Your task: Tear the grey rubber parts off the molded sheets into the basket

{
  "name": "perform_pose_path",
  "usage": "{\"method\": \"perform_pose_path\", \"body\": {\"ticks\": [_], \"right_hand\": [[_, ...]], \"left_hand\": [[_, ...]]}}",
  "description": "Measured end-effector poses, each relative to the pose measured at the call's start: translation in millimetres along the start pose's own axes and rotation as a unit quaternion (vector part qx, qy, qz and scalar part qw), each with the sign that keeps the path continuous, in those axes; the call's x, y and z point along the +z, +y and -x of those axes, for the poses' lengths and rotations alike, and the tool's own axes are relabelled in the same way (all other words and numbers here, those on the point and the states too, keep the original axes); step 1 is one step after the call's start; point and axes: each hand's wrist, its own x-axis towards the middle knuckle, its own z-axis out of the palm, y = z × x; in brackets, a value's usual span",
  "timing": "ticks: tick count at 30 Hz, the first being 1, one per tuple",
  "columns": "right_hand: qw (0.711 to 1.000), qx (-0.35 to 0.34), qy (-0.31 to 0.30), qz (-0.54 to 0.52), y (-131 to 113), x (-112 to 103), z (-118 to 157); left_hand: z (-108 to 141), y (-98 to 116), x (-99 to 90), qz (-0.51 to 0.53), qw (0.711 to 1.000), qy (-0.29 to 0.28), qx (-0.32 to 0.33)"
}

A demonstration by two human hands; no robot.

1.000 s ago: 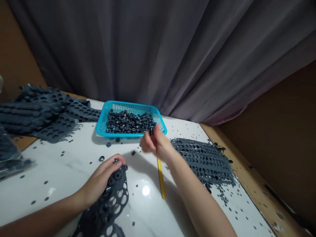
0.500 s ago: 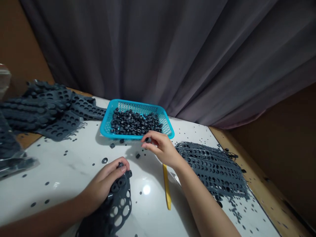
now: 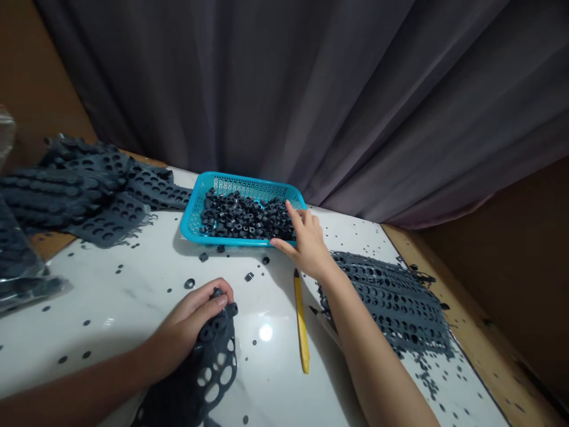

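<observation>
My left hand [image 3: 195, 317] is closed round a black perforated rubber sheet [image 3: 195, 379], which hangs down toward the front edge of view. Several small black rubber rings stick up from the sheet beside my thumb, and its lower part has open round holes. My right hand [image 3: 306, 243] is at the front right rim of a blue plastic basket [image 3: 191, 228], fingers spread, with nothing visible in it. Inside the basket lies a heap of small black rubber rings [image 3: 240, 219]. A few loose rings lie on the white table in front of it, one of them [image 3: 265, 260] left of my right wrist.
A yellow-handled tool [image 3: 301, 332] lies between my forearms. Right of it is a flat punched-out black sheet [image 3: 391, 302] with scattered black bits. More black sheets [image 3: 89, 196] are piled at the left, near a clear plastic bag [image 3: 22, 261]. A grey curtain [image 3: 267, 89] hangs behind.
My right hand has moved up and right to the basket's rim and opened; the small black ring it pinched is no longer in its fingers. My left hand keeps its hold.
</observation>
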Motion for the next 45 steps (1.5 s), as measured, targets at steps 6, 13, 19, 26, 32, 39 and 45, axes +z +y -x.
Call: {"method": "perform_pose_path", "body": {"ticks": [6, 13, 19, 26, 32, 39, 45], "right_hand": [[0.98, -0.1, -0.131, -0.108, -18, -11, 11], [0.962, -0.08, -0.253, -0.071, -32, 24, 25], [0.917, -0.038, -0.258, -0.302, -35, 12, 20], [0.851, -0.032, -0.282, -0.443, -44, 10, 22], [0.826, -0.034, -0.296, -0.478, -43, 12, 22], [0.826, -0.038, -0.303, -0.474, -45, 12, 22], [0.829, -0.029, -0.307, -0.466, -49, 10, 21]], "left_hand": [[0, -1, -0.2, 0.006, 0.999, 0.033, -0.002], [-5, -11, -8.4, 0.002, 0.998, 0.014, 0.056], [-4, -7, -5.3, 0.033, 0.998, 0.04, 0.03], [-5, -8, -7.3, 0.073, 0.997, -0.036, 0.014], [-5, -2, -7.1, 0.076, 0.996, -0.033, 0.016], [-5, -9, -9.0, 0.059, 0.998, -0.016, 0.015], [-2, 1, -6.7, -0.003, 1.0, 0.013, 0.015]]}}
